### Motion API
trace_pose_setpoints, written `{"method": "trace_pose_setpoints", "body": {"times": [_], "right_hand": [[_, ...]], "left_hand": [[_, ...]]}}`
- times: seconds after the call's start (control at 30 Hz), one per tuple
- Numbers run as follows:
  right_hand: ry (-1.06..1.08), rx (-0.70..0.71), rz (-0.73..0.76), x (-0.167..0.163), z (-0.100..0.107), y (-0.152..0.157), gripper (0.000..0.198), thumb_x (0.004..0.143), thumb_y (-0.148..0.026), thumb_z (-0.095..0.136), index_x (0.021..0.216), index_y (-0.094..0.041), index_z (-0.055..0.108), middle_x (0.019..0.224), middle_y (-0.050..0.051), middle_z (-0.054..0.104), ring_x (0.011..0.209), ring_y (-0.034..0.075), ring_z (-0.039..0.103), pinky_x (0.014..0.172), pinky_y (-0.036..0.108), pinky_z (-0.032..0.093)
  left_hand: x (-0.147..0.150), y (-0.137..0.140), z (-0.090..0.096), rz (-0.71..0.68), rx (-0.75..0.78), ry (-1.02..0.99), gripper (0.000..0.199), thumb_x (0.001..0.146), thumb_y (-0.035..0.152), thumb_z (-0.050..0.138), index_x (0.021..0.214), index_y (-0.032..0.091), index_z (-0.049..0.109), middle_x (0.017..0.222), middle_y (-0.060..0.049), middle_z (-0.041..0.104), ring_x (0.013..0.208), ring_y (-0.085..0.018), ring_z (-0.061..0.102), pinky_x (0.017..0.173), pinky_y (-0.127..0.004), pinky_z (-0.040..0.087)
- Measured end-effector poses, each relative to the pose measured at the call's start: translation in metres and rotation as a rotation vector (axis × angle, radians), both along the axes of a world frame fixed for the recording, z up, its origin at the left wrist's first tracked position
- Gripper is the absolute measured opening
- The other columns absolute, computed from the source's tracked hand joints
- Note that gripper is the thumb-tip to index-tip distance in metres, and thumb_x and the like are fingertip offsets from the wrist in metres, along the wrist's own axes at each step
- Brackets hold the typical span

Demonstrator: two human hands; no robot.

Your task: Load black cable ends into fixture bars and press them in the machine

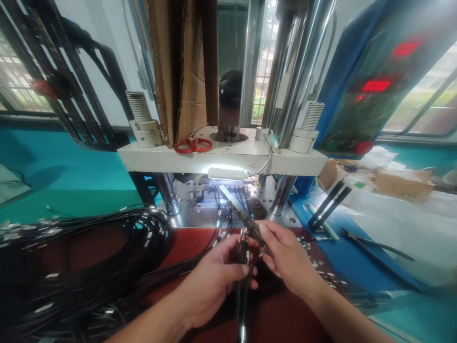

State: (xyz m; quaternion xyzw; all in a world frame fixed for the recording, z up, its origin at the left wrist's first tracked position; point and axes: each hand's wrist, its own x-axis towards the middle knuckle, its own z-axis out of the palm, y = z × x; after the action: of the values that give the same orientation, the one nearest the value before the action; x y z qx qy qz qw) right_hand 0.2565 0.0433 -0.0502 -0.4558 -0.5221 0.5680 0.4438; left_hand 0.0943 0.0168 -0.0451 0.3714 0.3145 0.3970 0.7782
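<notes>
My left hand (223,274) is closed around a bundle of thin black cables (243,286), their metal-tipped ends pointing up past my fingers. My right hand (287,255) grips a long, narrow, notched metal bar (246,219). It slants up and to the left, bright at its far end and dark near my fingers. The bar's lower part is right beside the cable ends; whether they touch is hard to tell. Behind the bar's tip, more black cables run out of a lit metal fixture (224,188) on the press bed.
A white press plate (221,159) with a lit lamp (228,173) spans above the fixture, and red-handled scissors (193,145) lie on it. A big coil of black cables (143,228) fills the left. Pliers (374,245) lie on the blue surface at right, below a control box (371,71).
</notes>
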Motion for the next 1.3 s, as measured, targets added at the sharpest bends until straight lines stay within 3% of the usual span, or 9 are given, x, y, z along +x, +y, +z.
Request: {"method": "trace_pose_setpoints", "body": {"times": [0.2, 0.33, 0.53, 0.7, 0.93, 1.3], "right_hand": [[-0.006, -0.015, -0.017, 0.001, -0.001, 0.0, 0.036, 0.091, -0.05, 0.047, 0.109, -0.024, 0.062, 0.074, -0.002, 0.055, 0.037, 0.001, 0.036, 0.031, 0.012, 0.022], [0.011, -0.021, -0.012, 0.001, -0.003, 0.001, 0.036, 0.091, -0.05, 0.047, 0.11, -0.023, 0.062, 0.074, -0.001, 0.055, 0.038, 0.001, 0.036, 0.031, 0.012, 0.023], [-0.004, 0.007, -0.003, 0.003, -0.003, 0.001, 0.036, 0.092, -0.048, 0.048, 0.111, -0.021, 0.062, 0.07, -0.002, 0.054, 0.036, 0.001, 0.035, 0.029, 0.012, 0.022], [-0.002, -0.004, -0.004, 0.003, -0.004, 0.002, 0.036, 0.092, -0.048, 0.047, 0.112, -0.022, 0.061, 0.073, -0.001, 0.055, 0.036, 0.001, 0.035, 0.03, 0.012, 0.022], [0.006, 0.001, 0.004, 0.003, -0.004, 0.002, 0.037, 0.091, -0.05, 0.046, 0.111, -0.022, 0.061, 0.074, -0.001, 0.054, 0.039, 0.001, 0.035, 0.031, 0.012, 0.023], [0.004, -0.012, 0.035, 0.001, -0.005, 0.001, 0.035, 0.091, -0.048, 0.047, 0.107, -0.021, 0.062, 0.067, -0.003, 0.05, 0.036, 0.001, 0.034, 0.031, 0.012, 0.023]], "left_hand": [[0.0, 0.0, -0.002, 0.042, 0.01, 0.082, 0.033, 0.081, 0.014, 0.06, 0.113, 0.02, 0.055, 0.098, -0.005, 0.058, 0.076, -0.016, 0.061, 0.075, -0.037, 0.05], [0.0, 0.002, -0.004, 0.083, 0.008, 0.052, 0.028, 0.077, 0.005, 0.06, 0.102, 0.016, 0.056, 0.096, -0.006, 0.06, 0.083, -0.017, 0.062, 0.082, -0.035, 0.049], [-0.002, 0.003, 0.001, -0.024, -0.098, 0.097, 0.036, 0.071, 0.004, 0.063, 0.104, 0.017, 0.053, 0.105, -0.008, 0.061, 0.084, -0.02, 0.065, 0.079, -0.037, 0.051], [0.0, 0.002, 0.005, -0.037, -0.123, 0.187, 0.027, 0.071, 0.004, 0.059, 0.096, 0.012, 0.055, 0.094, -0.01, 0.064, 0.081, -0.018, 0.065, 0.082, -0.034, 0.05], [-0.003, -0.002, 0.005, -0.037, -0.089, 0.287, 0.023, 0.077, 0.012, 0.056, 0.099, 0.018, 0.05, 0.09, -0.004, 0.061, 0.074, -0.021, 0.067, 0.073, -0.039, 0.051], [0.011, 0.012, 0.008, 0.095, -0.043, 0.321, 0.011, 0.078, 0.016, 0.056, 0.088, 0.017, 0.052, 0.072, -0.001, 0.058, 0.062, -0.014, 0.058, 0.061, -0.029, 0.048]]}}
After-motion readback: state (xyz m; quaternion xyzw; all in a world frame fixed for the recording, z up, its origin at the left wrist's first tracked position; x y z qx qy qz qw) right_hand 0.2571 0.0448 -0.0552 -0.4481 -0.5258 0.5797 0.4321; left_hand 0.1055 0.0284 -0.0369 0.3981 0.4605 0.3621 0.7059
